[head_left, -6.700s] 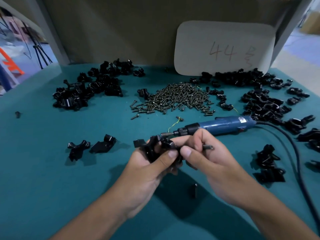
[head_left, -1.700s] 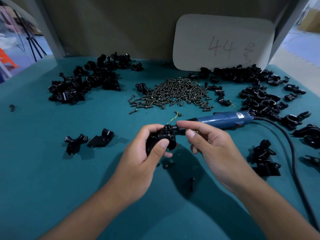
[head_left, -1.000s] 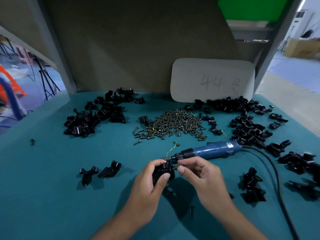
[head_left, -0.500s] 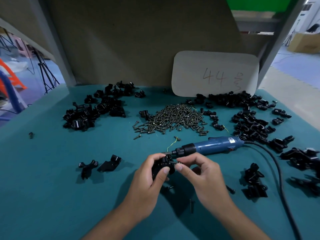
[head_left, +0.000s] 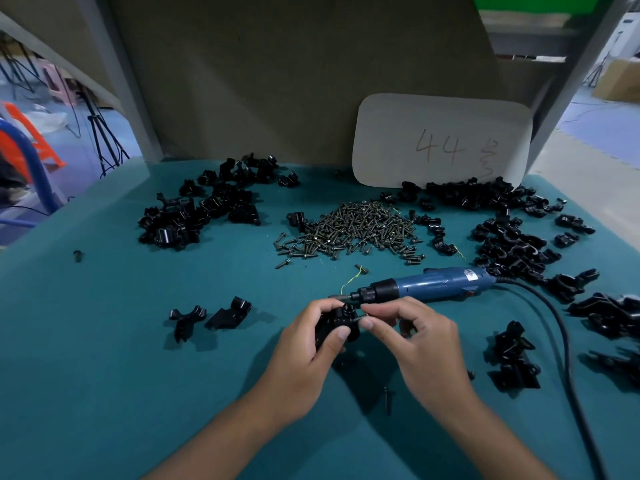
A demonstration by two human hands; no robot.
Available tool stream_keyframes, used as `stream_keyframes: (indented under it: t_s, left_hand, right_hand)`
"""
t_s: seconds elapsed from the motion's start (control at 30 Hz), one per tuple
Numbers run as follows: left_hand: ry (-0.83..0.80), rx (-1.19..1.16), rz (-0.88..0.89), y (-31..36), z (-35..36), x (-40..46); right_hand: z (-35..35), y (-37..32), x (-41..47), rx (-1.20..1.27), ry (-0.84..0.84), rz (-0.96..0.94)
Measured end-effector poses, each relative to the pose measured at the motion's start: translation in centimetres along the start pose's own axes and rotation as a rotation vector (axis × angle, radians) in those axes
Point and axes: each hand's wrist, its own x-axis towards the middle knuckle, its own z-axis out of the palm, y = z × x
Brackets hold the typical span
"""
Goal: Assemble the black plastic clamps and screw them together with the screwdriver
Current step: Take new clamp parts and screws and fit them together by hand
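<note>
A black plastic clamp (head_left: pixel 335 325) sits above the teal table (head_left: pixel 104 375), gripped in the left hand (head_left: pixel 304 355) with thumb and fingers curled round it. Touching its right side, the right hand (head_left: pixel 415 341) pinches a small screw (head_left: pixel 363 317) between thumb and forefinger. Just behind both hands lies the blue electric screwdriver (head_left: pixel 429 287), its cable (head_left: pixel 561 341) trailing right. Farther back is a heap of screws (head_left: pixel 356 228), flanked by piles of black clamp parts (head_left: pixel 201 213) left and right; two loose clamp pieces (head_left: pixel 211 317) lie left of the hands.
</note>
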Motion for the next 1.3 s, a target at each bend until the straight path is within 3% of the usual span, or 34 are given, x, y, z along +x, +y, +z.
stream_keyframes:
  t_s: [0.9,1.3]
  left_hand:
    - [-0.013,0.011,-0.040,0.85,-0.31,-0.02]
    - [-0.013,0.041,-0.044,0.67,-0.52,0.22]
  right_hand:
    - [0.25,0.45,0.21,-0.201,-0.095,-0.050]
    - [-0.01,0.01,0.05,-0.113,-0.089,-0.092]
